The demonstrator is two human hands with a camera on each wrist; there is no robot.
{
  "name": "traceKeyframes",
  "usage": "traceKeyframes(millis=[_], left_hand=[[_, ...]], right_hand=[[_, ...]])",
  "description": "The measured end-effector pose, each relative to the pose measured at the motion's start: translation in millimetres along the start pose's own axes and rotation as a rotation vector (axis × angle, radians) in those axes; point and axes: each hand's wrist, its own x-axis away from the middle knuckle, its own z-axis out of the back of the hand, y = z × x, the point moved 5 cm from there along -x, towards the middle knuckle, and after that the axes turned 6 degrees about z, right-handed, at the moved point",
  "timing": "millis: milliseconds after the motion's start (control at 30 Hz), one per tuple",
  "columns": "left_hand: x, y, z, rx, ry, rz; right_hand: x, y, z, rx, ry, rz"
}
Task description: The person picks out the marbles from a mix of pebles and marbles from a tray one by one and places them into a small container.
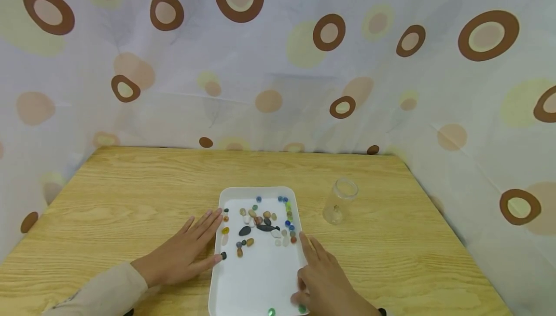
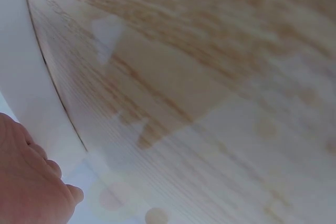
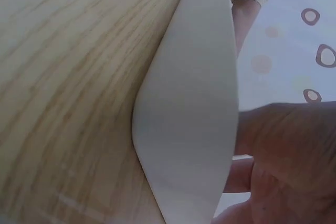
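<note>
A white tray on the wooden table holds pebbles and glass marbles. My left hand rests against its left rim, fingers stretched out, fingertips by small stones and the thumb near a dark pebble. At the right rim is my right hand, forefinger extended along the edge and thumb reaching inward near a green glass stone. Another green glass stone lies at the near end. Dark, white and brown pebbles, such as a long black one, spread across the far half. Blue marbles line the right side.
A clear glass jar stands on the table to the right of the tray. A patterned cloth hangs behind the table and along its sides.
</note>
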Motion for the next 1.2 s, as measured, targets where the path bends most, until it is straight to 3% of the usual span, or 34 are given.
traceKeyframes(millis=[133,367,600,800,900,1200], left_hand=[[0.0,-0.9,-1.2,-0.005,0.006,-0.003],[-0.6,-0.8,-1.7,0.006,0.008,-0.007],[-0.1,-1.3,-1.9,0.002,0.011,-0.008],[0.2,-1.7,-1.8,0.000,0.001,-0.005],[0.7,-1.8,-1.4,-0.002,-0.009,0.002],[0.4,-0.8,-0.6,0.017,-0.007,0.000]], right_hand=[[1,0,-0.1,-0.043,-0.046,-0.003],[-7,-6,-0.3,0.055,-0.130,0.009],[-9,-8,-0.4,0.141,-0.100,0.026],[-7,-5,4.5,0.082,-0.077,0.021],[-8,-2,17.4,-0.003,0.003,0.034],[-7,20,72.3,-0.188,0.388,-0.007]])
